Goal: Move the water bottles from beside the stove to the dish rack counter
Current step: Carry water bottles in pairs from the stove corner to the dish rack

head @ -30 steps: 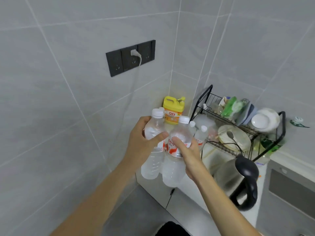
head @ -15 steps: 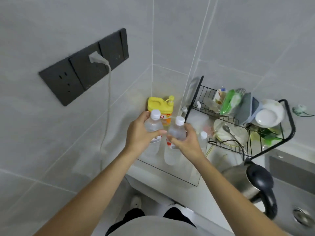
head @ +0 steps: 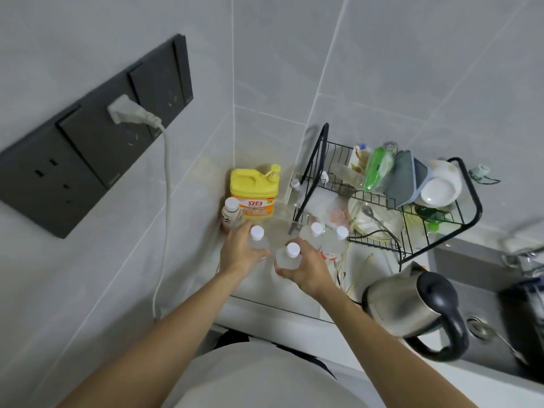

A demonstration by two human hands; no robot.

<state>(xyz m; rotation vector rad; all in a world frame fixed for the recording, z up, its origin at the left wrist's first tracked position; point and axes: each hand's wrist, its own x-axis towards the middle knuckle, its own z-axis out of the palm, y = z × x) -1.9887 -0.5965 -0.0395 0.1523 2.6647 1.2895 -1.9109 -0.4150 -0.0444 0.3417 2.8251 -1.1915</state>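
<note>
Pale grey tiled walls [head: 382, 69] meet in a far corner; a black socket panel [head: 97, 148] hangs left.

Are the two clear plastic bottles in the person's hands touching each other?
Apart. The head view shows bare counter between the left-hand clear plastic bottle and the right-hand clear plastic bottle, each gripped separately by the left hand and right hand.

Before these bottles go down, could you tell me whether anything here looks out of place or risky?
A black cord trails across the dish rack and down to the counter beside the electric kettle, close to the sink. Nothing looks spilled, and the standing bottles are upright.
</note>
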